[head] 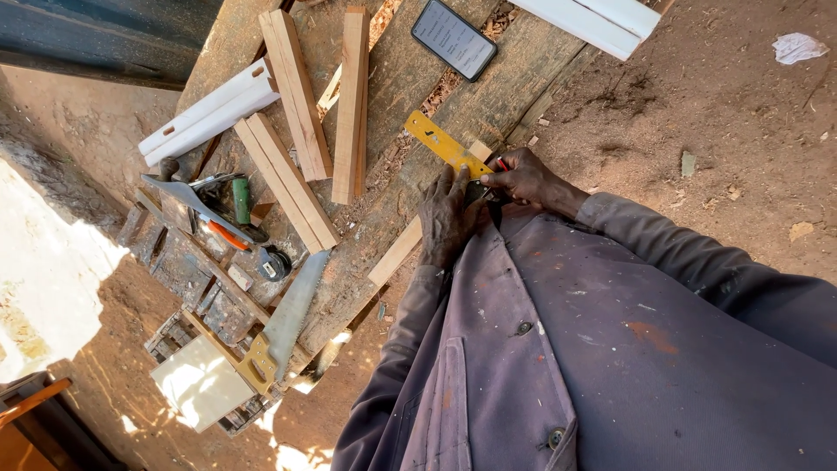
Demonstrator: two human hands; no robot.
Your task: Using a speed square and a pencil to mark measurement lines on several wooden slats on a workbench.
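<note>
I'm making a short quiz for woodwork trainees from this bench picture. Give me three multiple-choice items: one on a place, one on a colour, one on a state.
1. Where does the handsaw lie?
A. on the bench's lower left part
B. on the ground at right
C. across the phone

2. What colour is the ruler blade under the hands?
A. blue
B. yellow
C. white

3. What is the left hand doing?
A. hanging free
B. lifting the saw
C. pressing flat on the wood strip

Answers: 1 A, the saw lies near the bench's lower left edge. 2 B, the blade is yellow. 3 C, the palm lies spread on the strip while the right hand pinches a red pencil.
</note>
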